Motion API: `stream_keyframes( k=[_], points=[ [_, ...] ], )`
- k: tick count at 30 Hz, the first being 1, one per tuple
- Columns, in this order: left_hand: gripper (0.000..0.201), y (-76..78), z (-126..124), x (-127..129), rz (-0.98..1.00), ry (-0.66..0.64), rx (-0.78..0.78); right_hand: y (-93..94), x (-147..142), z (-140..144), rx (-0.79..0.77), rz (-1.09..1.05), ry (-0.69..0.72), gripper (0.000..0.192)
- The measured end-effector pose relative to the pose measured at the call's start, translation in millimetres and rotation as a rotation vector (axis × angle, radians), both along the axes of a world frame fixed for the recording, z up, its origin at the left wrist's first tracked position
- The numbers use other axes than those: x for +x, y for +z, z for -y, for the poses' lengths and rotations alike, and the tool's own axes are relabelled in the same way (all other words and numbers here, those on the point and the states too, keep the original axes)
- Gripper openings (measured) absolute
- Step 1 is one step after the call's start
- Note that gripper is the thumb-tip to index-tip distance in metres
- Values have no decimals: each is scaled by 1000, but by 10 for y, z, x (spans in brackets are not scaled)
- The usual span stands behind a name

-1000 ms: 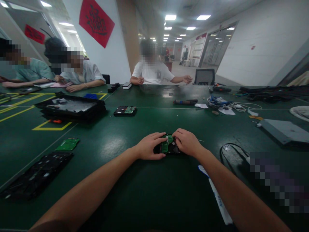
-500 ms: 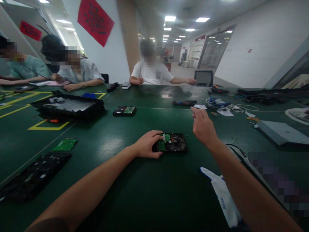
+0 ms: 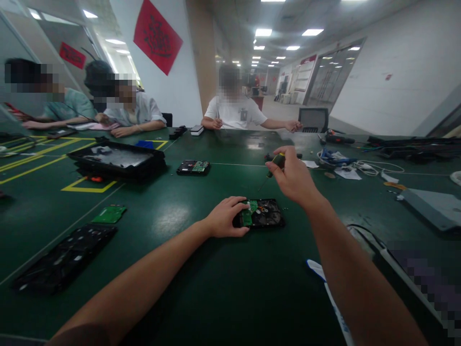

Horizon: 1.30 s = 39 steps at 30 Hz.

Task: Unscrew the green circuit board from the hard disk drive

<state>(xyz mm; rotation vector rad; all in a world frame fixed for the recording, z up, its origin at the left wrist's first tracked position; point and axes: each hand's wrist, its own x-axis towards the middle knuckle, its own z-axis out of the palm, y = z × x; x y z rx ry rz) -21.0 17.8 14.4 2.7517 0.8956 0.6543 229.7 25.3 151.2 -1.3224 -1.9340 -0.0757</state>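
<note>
A hard drive lies on the green table in front of me, its green circuit board facing up. My left hand grips its left end, thumb on the near edge and fingers over the far edge and board. Above and beyond the drive, my right hand is closed on a screwdriver with a dark green and yellow handle. The thin shaft slants down to the left, its tip clear of the drive. Tiny screws appear to lie just right of the drive.
Another hard drive lies farther off. At left are a black tray, a loose green board and a black casing. A grey metal box, cables and a white-blue strip are at right. A person sits opposite.
My right hand has moved left and now holds a screwdriver that lay on the table beyond. My left hand stays on the hard drive. The view has shifted slightly left.
</note>
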Motion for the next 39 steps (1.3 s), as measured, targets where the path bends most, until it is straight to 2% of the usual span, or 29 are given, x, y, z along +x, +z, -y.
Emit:
stream_keyframes(
  k=[5, 9, 27, 39],
  points=[
    [75, -24, -23, 4, 14, 7, 3, -248, -24, -82, -70, 4, 97, 29],
    [76, -25, -33, -3, 24, -11, -7, -335, -22, -110, -89, 39, 153, 24],
    [77, -3, -36, 12, 49, -28, -28, -388, -76, -111, -159, 68, 232, 18],
    [76, 21, -14, 14, 47, -19, -48, -275, -29, -31, -225, 131, 329, 12]
  ],
)
